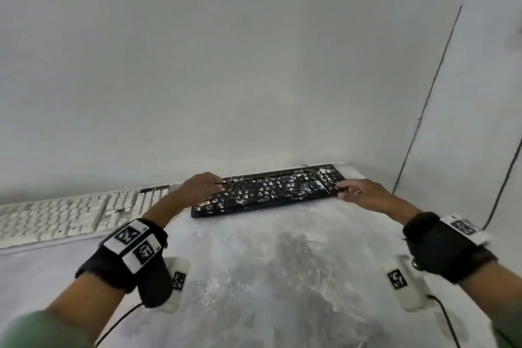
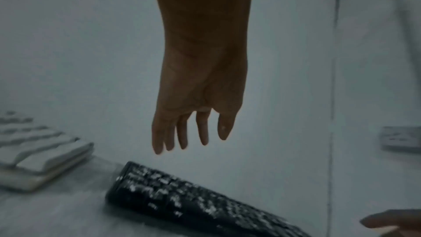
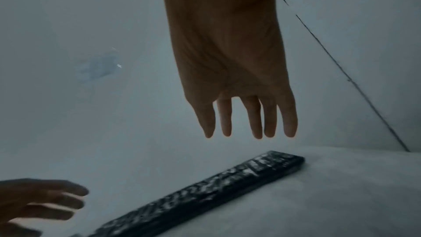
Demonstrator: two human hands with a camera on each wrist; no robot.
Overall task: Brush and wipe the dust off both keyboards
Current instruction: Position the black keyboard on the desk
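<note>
Neither grip holds anything; white keyboard [image 1: 56,217] (left) flanks black keyboard [image 1: 268,189].

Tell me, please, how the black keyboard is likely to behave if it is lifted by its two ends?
The black keyboard looks long, flat and rigid, so it should lift level without sagging. White dust covers its keys and would probably slide off if tilted. With the left hand and right hand open at its ends, the dusty edges may feel slippery.

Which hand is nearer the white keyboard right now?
Left. The left hand hovers over the black keyboard's left end, beside the white keyboard; the right hand is past the black keyboard's far end.
</note>
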